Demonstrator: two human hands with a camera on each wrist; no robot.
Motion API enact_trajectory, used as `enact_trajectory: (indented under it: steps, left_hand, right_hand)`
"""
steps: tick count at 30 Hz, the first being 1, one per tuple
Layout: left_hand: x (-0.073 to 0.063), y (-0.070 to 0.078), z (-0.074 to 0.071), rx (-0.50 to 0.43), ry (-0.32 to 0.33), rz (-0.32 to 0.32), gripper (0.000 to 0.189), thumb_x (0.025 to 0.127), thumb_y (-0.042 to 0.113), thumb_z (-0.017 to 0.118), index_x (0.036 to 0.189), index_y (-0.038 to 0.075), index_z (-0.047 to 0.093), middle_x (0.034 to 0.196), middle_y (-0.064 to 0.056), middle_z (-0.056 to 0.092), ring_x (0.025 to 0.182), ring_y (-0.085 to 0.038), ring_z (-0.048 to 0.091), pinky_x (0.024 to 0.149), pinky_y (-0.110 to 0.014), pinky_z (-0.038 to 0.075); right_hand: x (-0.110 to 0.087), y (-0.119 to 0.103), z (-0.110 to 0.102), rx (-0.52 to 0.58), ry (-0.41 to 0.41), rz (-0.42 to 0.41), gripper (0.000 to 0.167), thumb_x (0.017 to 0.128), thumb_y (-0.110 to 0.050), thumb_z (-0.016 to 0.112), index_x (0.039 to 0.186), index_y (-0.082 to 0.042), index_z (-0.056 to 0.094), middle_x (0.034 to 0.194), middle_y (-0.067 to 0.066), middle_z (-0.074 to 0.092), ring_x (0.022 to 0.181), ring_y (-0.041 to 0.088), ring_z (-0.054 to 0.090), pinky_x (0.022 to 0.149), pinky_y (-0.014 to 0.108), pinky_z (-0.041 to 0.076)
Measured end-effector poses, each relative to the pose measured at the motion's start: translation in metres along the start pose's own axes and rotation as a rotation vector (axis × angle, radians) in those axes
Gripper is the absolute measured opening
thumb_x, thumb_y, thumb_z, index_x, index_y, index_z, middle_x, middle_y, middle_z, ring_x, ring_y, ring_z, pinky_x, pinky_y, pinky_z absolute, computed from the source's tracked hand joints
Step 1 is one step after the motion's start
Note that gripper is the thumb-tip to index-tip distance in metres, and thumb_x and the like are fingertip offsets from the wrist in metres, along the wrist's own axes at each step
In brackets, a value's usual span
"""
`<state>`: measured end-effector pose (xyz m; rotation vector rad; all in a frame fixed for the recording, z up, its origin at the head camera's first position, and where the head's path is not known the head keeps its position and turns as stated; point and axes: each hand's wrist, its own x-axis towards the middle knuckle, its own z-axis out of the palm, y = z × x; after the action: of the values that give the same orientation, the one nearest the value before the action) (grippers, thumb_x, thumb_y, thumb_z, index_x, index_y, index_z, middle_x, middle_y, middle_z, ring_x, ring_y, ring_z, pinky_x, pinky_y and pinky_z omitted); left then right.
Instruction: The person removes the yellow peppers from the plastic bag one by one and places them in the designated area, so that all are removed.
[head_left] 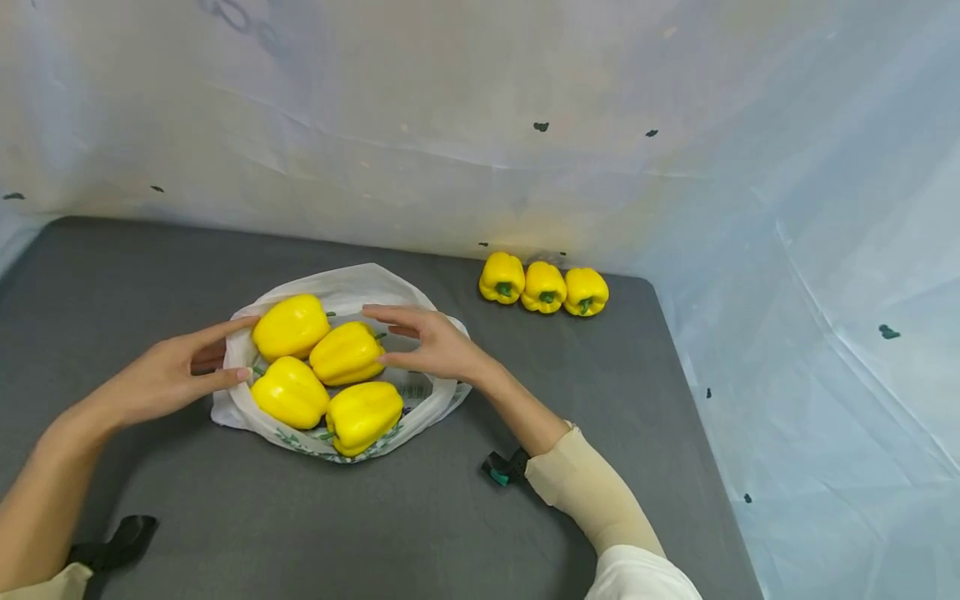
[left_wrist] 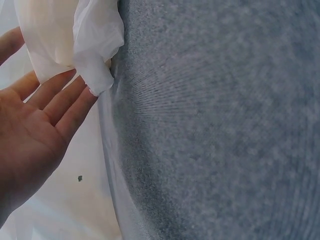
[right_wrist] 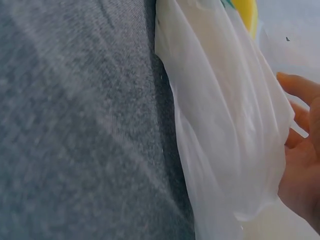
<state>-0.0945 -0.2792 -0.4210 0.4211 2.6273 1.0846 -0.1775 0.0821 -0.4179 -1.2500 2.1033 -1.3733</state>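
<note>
A white plastic bag [head_left: 360,285] lies wide-mouthed on the table with several yellow bell peppers [head_left: 360,417] in it. At the bag's left side is my left hand [head_left: 171,373], its thumb by the rim close to a pepper. In the left wrist view the fingers of that hand [left_wrist: 37,130] are stretched out and touch the outside of the bag [left_wrist: 97,40]. My right hand [head_left: 441,346] reaches over the right rim, fingers loosely extended. Its thumb is beside the middle pepper [head_left: 347,354]; whether they touch I cannot tell.
Three more yellow bell peppers [head_left: 543,287] stand in a row at the back right of the dark grey table [head_left: 300,525]. Pale plastic sheeting [head_left: 420,125] hangs behind the table and along its right side. Black wrist devices [head_left: 510,467] stick out from both forearms.
</note>
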Motion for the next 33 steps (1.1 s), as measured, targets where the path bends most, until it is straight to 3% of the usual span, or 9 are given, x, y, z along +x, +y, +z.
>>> enact_trajectory:
  steps: [3,5,8,10,19,26,29,33]
  left_hand:
    - [0.000,0.000,0.001,0.007,0.001,0.000,0.078,0.095,0.032,0.069,0.158,0.013,0.027,0.150,-0.033,0.037,0.124,-0.054,0.050,0.086,-0.019,0.049]
    - [0.000,-0.001,0.001,0.009,0.000,-0.004,0.078,0.095,0.032,0.068,0.158,0.013,0.027,0.150,-0.033,0.036,0.124,-0.055,0.050,0.090,-0.035,0.054]
    - [0.000,-0.001,0.002,0.004,-0.001,-0.008,0.078,0.096,0.032,0.068,0.158,0.013,0.026,0.151,-0.034,0.035,0.124,-0.056,0.049,0.093,-0.060,0.048]
    - [-0.001,-0.001,0.003,0.005,0.002,-0.012,0.078,0.096,0.033,0.067,0.159,0.013,0.025,0.151,-0.034,0.035,0.123,-0.056,0.049,0.093,-0.065,0.045]
    - [0.000,-0.003,0.003,0.010,0.002,-0.010,0.078,0.096,0.033,0.067,0.159,0.012,0.025,0.150,-0.035,0.034,0.123,-0.057,0.049,0.093,-0.067,0.043]
    - [0.000,-0.004,0.003,0.004,0.000,-0.008,0.078,0.096,0.033,0.067,0.159,0.014,0.025,0.151,-0.035,0.034,0.123,-0.057,0.049,0.094,-0.067,0.043]
    - [0.000,-0.006,0.002,0.007,-0.001,-0.009,0.078,0.096,0.033,0.067,0.159,0.014,0.025,0.150,-0.035,0.035,0.123,-0.056,0.049,0.094,-0.066,0.044]
    - [0.001,-0.007,0.001,0.005,-0.005,-0.014,0.078,0.095,0.034,0.068,0.159,0.015,0.026,0.150,-0.033,0.036,0.123,-0.054,0.050,0.089,-0.033,0.054]
  right_hand:
    - [0.005,0.001,0.002,-0.026,-0.026,0.037,0.069,0.088,-0.007,0.075,0.149,-0.002,0.043,0.153,0.009,0.044,0.141,0.012,0.039,0.112,0.029,0.037]
    - [0.008,0.002,0.003,-0.046,-0.040,0.060,0.069,0.089,-0.010,0.075,0.150,-0.005,0.043,0.154,0.006,0.044,0.141,0.009,0.038,0.111,0.027,0.037]
    - [0.012,0.004,0.005,-0.077,-0.059,0.091,0.068,0.091,-0.016,0.075,0.150,-0.009,0.044,0.155,0.002,0.043,0.140,0.005,0.037,0.110,0.023,0.037]
    - [0.014,0.006,0.007,-0.088,-0.070,0.099,0.067,0.091,-0.019,0.074,0.150,-0.010,0.044,0.156,0.001,0.041,0.139,0.004,0.038,0.109,0.022,0.038]
    - [0.017,0.010,0.010,-0.116,-0.083,0.106,0.065,0.091,-0.024,0.074,0.149,-0.012,0.046,0.148,-0.003,0.049,0.130,0.004,0.047,0.105,0.023,0.042]
    - [0.016,0.014,0.010,-0.201,-0.076,0.093,0.072,0.086,-0.032,0.079,0.148,-0.014,0.047,0.136,-0.002,0.053,0.108,0.007,0.052,0.088,0.025,0.049]
    - [0.017,0.014,0.010,-0.205,-0.086,0.098,0.074,0.086,-0.034,0.079,0.149,-0.015,0.047,0.141,-0.003,0.052,0.113,0.006,0.052,0.092,0.023,0.047]
    - [0.017,0.013,0.010,-0.170,-0.090,0.119,0.073,0.086,-0.032,0.079,0.149,-0.014,0.046,0.144,-0.004,0.053,0.122,0.002,0.052,0.101,0.020,0.043]
